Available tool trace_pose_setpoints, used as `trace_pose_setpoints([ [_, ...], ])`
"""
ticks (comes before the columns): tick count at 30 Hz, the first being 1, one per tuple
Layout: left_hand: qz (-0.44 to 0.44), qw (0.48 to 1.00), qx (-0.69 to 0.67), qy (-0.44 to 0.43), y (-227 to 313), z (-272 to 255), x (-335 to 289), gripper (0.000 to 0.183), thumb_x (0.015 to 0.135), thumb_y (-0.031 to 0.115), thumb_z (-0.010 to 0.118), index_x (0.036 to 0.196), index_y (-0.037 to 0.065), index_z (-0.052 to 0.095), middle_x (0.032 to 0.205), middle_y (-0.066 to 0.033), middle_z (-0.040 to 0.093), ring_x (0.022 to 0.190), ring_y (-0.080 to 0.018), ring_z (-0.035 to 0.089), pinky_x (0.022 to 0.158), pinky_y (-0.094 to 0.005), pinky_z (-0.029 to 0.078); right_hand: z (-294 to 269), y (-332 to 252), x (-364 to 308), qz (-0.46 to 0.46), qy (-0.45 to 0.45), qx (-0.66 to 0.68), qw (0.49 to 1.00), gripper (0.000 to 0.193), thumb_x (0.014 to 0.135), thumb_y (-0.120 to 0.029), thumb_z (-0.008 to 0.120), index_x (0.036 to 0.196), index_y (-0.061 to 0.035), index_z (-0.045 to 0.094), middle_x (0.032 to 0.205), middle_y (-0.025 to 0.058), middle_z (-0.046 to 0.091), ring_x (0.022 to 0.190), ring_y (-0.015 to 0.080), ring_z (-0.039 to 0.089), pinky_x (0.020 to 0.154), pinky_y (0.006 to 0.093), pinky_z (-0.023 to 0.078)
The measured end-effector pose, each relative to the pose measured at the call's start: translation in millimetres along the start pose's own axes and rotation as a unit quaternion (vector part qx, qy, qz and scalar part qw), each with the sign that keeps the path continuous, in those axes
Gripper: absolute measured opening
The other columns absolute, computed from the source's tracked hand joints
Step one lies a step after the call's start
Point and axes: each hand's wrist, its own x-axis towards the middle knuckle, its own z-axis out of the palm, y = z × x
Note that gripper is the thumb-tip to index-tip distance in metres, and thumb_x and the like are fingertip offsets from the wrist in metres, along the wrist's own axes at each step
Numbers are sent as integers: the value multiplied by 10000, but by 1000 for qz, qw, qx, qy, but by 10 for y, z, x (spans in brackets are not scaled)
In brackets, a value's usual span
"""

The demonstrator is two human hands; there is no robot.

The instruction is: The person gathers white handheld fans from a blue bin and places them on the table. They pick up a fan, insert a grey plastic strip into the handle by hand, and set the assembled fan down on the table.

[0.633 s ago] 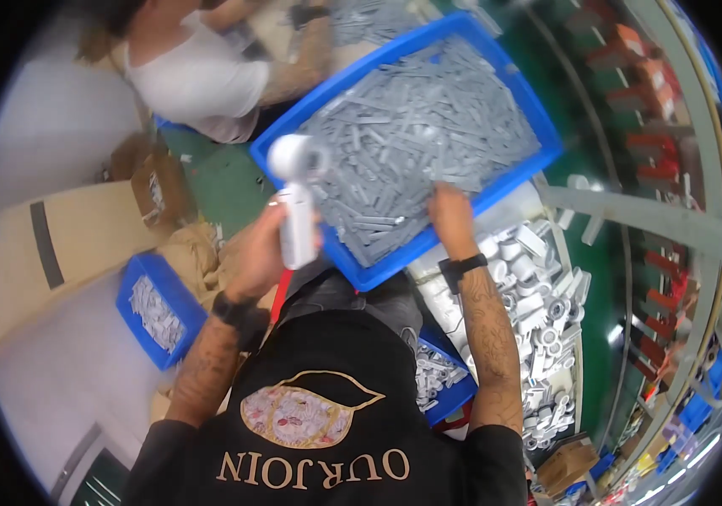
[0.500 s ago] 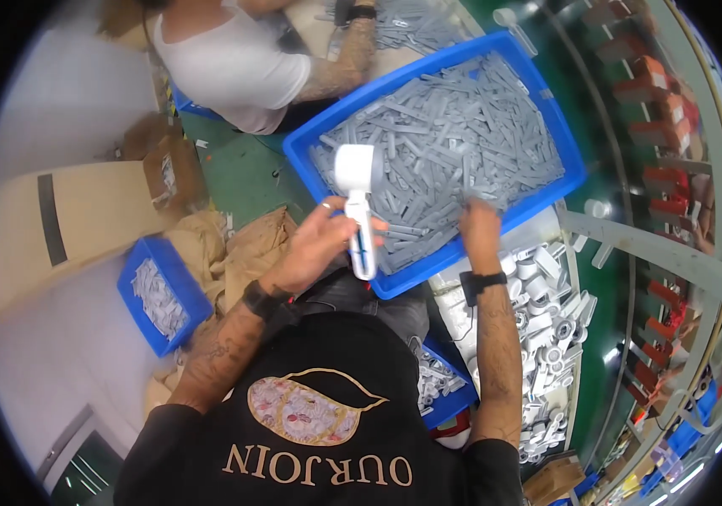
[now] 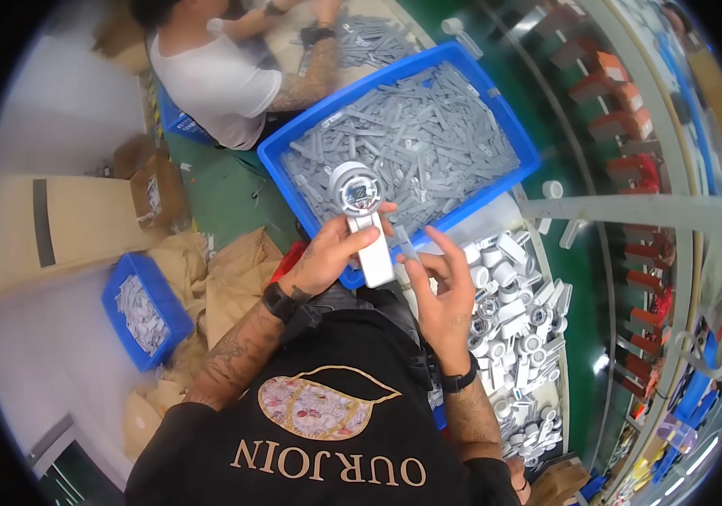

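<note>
At centre frame, a worker's left hand (image 3: 327, 257) grips a white handheld fan (image 3: 363, 218) by its handle, while the right hand (image 3: 441, 291) pinches a small grey strip (image 3: 405, 244) just beside it. Above them sits a blue bin (image 3: 293, 153) heaped with grey strips; white fan parts (image 3: 513, 329) pile at right.

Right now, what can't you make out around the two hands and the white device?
- Lower end of the white handheld device: covered by the left hand, head view.
- Small grey strip at the right hand: too small to identify.
- Front wall of the big blue bin: partly behind both hands.
- White parts pile: blurred, distorted near the rim.
</note>
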Motion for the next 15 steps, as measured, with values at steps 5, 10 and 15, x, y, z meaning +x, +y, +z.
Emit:
trace_pose_setpoints([
  [5,-23,997,74,-28,145,339,-84,531,966,41,664,1470,46,493,1123,6,629,765,-51,515,632,-218,434,-298,198,-113,-44,31,26,998,271,977,0,686,1245,23,648,941,39,681,883,115,661,869,255,517],
  [10,-65,993,-67,-67,-70,399,-74,491,975,72,654,1431,22,478,1057,-23,618,705,-60,489,571,-237,433,-470,42,-193,-75,-14,-106,991,274,927,4,726,1201,-6,719,888,40,663,821,113,627,792,265,519],
  [15,-37,996,30,-75,7,603,-77,496,974,91,648,1430,4,473,1062,-32,611,713,-61,492,570,-240,429,-528,34,-239,-102,-20,-109,989,377,911,13,732,1283,-47,722,884,55,654,791,134,620,730,282,513],
])
